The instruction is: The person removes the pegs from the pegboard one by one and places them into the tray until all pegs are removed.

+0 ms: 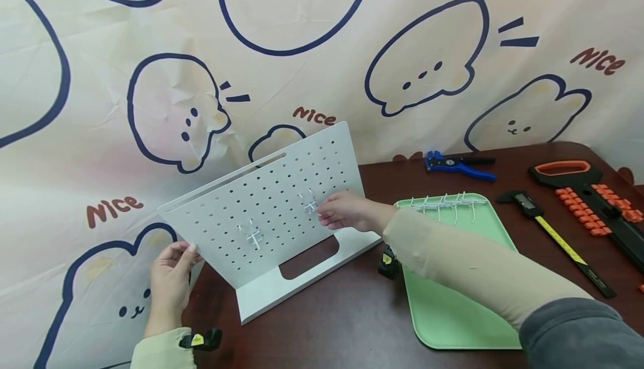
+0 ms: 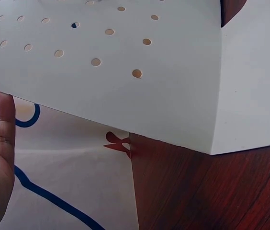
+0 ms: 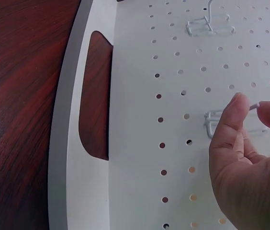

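Observation:
A white metal pegboard (image 1: 282, 190) with a bent foot stands tilted on the table. My left hand (image 1: 171, 274) grips its left edge, thumb at the front; in the left wrist view the fingers (image 2: 5, 117) meet the board's edge. At the board's right half, my right hand (image 1: 347, 211) pinches a white wire hook (image 1: 310, 206) that lies against the holes. The right wrist view shows the hook's prong (image 3: 254, 106) between thumb and finger, with part of the wire base hidden behind them. A second wire hook (image 1: 254, 237) sits on the board further left.
To the right, a green tray (image 1: 453, 313) carries several white wire hooks (image 1: 445, 203) along its far end, beneath my right forearm. Beyond it lie blue-handled pliers (image 1: 460, 166), a caliper (image 1: 558, 240) and a black-and-orange tool holder (image 1: 598, 195). A printed cloth (image 1: 322, 78) hangs behind the table.

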{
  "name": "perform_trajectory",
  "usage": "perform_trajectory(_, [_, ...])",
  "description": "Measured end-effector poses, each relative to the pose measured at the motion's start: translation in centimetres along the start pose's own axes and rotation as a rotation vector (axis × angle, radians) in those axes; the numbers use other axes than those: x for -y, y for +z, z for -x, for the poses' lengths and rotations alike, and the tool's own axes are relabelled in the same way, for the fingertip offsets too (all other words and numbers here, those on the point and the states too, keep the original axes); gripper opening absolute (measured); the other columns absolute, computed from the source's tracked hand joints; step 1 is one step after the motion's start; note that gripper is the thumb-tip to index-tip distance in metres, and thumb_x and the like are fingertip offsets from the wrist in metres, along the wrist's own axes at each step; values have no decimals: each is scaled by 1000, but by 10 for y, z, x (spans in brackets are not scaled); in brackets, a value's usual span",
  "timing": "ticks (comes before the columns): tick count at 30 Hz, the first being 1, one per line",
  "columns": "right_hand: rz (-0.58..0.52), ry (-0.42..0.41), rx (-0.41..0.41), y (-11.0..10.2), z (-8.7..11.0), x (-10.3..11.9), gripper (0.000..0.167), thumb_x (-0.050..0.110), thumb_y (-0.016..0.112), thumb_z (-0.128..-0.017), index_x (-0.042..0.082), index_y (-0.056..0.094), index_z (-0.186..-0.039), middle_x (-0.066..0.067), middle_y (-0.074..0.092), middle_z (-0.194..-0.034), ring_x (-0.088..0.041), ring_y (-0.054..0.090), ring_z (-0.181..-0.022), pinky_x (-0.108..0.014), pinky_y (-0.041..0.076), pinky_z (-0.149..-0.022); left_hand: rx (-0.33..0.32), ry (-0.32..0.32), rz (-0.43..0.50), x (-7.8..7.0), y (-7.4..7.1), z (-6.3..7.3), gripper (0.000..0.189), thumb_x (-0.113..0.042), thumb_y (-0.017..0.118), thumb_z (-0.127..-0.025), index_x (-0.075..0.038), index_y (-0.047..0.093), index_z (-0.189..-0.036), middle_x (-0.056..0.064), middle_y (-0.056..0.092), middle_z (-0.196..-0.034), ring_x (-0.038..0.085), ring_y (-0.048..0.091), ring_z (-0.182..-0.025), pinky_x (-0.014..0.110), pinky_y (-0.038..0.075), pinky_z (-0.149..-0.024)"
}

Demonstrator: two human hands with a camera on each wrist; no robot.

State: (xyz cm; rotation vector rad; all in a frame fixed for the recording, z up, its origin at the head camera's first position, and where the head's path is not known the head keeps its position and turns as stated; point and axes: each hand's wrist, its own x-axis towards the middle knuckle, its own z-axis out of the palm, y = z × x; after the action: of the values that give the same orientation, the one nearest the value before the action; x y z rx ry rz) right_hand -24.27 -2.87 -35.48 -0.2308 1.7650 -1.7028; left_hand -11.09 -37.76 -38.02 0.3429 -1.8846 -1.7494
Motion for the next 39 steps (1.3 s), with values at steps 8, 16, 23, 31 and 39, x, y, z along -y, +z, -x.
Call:
perform_trajectory(8, [62,-3,-24,7,-2,2,20,6,59,-104,-10,63,-115,-8,64,-86,-11,59,-71,-20,53,-66,3,7,11,1,-1,0,7,-2,66,-100,5,65,-99,-1,66,-85,11,63,-78,15,54,-73])
perform_trajectory(16, [141,-11,15,-7,10,-1,25,5,59,-104,-10,61,-124,-15,71,-108,-10,62,-79,-19,49,-65,2,13,-9,0,0,0,7,-3,66,-100,4,65,-99,-1,65,-86,11,62,-79,15,54,-74])
perform_trajectory(23, [152,-63,-43,-48,28,-12,27,5,58,-105,-11,58,-126,-14,65,-102,-18,61,-91,-26,53,-78,3,1,-7,-1,0,0,12,-6,68,-100,5,65,-100,-1,66,-87,11,63,-79,15,54,-74])
perform_trajectory(31, [278,-39,-107,-102,54,-29,28,13,57,-107,-5,60,-129,-18,63,-129,-39,52,-129,-54,40,-111,6,25,20,0,0,0,9,-3,68,-99,6,65,-98,-1,66,-85,11,62,-77,15,54,-72])
perform_trajectory(39, [255,-48,-118,-135,87,-56,29,12,54,-108,-10,53,-127,-6,57,-99,-21,52,-95,-39,48,-89,12,24,28,0,3,1,8,-2,67,-100,5,65,-97,-1,66,-84,11,62,-77,16,54,-72])
